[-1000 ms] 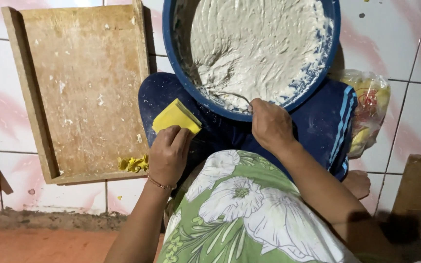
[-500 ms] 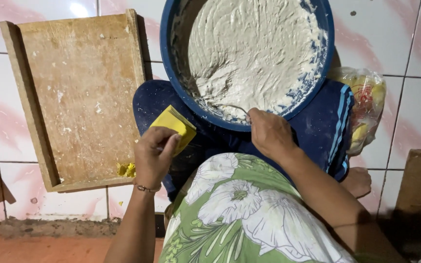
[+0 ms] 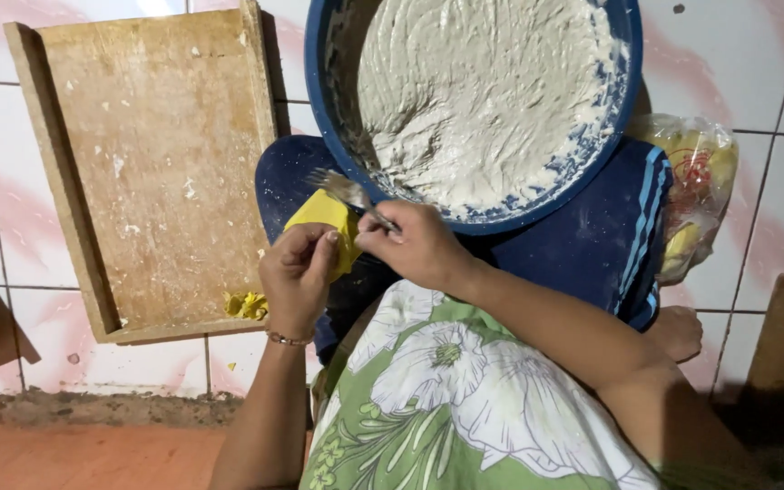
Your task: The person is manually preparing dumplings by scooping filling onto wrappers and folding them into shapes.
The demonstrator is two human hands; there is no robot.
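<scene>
Fork [image 3: 347,191] sits pinched in your right hand [image 3: 419,247]; your left hand [image 3: 297,272] fingers grip the yellow piece [image 3: 324,216]. Keep the prongs just above those fingers, scraping gently.

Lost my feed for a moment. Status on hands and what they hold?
Left hand holds yellow piece. Right hand grips fork, tines over the piece. Blue bowl of white dough just beyond. Nothing between.

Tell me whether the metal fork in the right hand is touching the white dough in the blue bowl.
Apart. In the head view the metal fork, held by the right hand, lies outside the blue bowl's rim, over the yellow piece, clear of the white dough.
</scene>
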